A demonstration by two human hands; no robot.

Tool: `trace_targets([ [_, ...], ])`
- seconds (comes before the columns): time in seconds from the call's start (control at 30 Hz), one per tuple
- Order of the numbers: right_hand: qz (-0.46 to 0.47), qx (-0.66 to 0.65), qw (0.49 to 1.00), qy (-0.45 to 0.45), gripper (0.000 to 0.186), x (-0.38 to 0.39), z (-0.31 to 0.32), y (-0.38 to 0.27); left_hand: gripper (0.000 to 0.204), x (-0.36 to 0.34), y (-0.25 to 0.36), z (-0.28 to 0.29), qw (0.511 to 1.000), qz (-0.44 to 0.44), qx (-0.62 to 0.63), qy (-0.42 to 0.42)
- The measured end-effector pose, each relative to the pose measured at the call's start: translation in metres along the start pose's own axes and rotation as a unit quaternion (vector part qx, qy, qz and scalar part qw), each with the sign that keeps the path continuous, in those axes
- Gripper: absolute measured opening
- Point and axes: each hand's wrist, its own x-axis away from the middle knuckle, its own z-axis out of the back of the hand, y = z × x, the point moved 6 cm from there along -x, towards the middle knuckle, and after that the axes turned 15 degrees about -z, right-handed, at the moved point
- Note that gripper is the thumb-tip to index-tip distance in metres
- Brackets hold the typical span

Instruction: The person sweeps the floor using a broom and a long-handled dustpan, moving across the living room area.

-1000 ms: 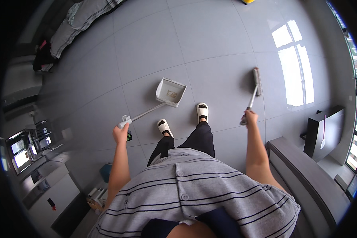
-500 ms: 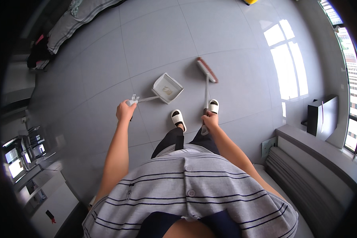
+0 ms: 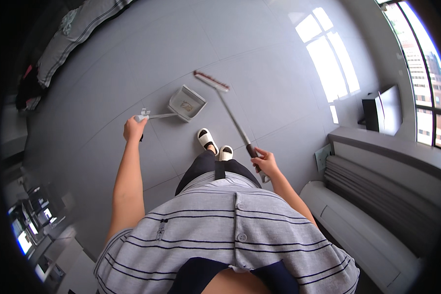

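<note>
My left hand (image 3: 134,129) is closed round the end of the handle of a light grey dustpan (image 3: 197,94). The pan rests on the floor ahead of me, and a small brownish bit of litter (image 3: 186,106) lies inside it. Dark grip and grey pole of a long-handled broom (image 3: 211,82) run up from my right hand (image 3: 265,162), whose fingers hold the grip near its top end. Its reddish-brown bristles and white head are beyond the pan, to the right of it, apart from its rim.
Both my feet in white sandals (image 3: 208,139) stand just short of the dustpan. A striped bed cover (image 3: 66,43) hangs at the far left. On the right are a black-and-white box-like unit (image 3: 381,110), a grey ledge (image 3: 377,145) and a window; grey tiles (image 3: 166,29) reflect light.
The broom head has swung left, nearer the dustpan's far side, and its pole now slants. My right foot has come in beside the left. The whole view has shifted to the right.
</note>
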Motion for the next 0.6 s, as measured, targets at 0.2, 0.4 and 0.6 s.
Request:
trace_targets([
  [0.2, 0.054, -0.078, 0.989, 0.116, 0.052, -0.04, 0.101, 0.026, 0.038, 0.059, -0.017, -0.025, 0.996, 0.005, -0.014, 0.093],
  [0.4, 0.051, -0.182, 0.967, 0.173, 0.019, -0.091, 0.204, 0.032, 0.04, 0.128, -0.047, -0.042, 0.989, 0.025, 0.011, 0.145],
  [0.6, 0.005, -0.299, 0.943, 0.149, 0.012, -0.11, 0.185, 0.047, 0.041, 0.174, -0.095, -0.027, 0.985, 0.066, 0.063, 0.148],
])
